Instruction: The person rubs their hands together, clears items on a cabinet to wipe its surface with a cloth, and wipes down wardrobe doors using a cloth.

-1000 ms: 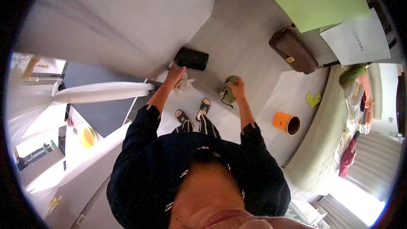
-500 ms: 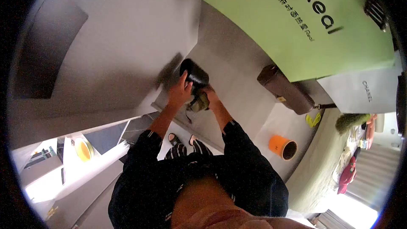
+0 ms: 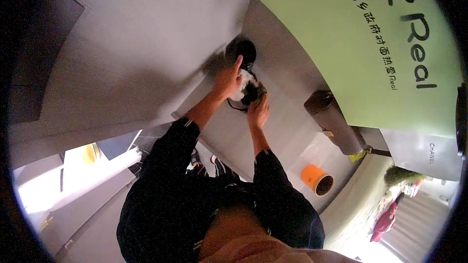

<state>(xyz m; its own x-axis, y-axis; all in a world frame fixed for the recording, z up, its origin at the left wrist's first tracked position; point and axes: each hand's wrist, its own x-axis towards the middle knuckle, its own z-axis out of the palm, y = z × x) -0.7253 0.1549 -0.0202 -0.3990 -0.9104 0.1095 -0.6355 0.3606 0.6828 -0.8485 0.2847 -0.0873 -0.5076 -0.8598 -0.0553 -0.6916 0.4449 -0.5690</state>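
My left hand (image 3: 229, 80) reaches into the grey shelf space with its index finger stretched out. Its other fingers curl at a crumpled white item (image 3: 242, 87). Just beyond the fingertip is a round black object (image 3: 243, 51), tilted against the side panel. My right hand (image 3: 258, 111) has its fingers closed on the near edge of a dark, soft cap-like item (image 3: 252, 92). A thin dark strap loops out below it. The white and dark items overlap between my hands, so their exact kind is unclear.
A large light-green printed bag (image 3: 360, 58) overhangs at upper right. Beside it are a dark brown box-like case (image 3: 336, 126) and a white CHANEL bag (image 3: 414, 148). An orange bin (image 3: 313, 179) stands near the bed (image 3: 351, 197). Grey panel (image 3: 146, 68) rises at left.
Both hands have moved farther into the shelf space. The black object now sits deeper in the corner, and a white item shows between my hands. The camera view has shifted.
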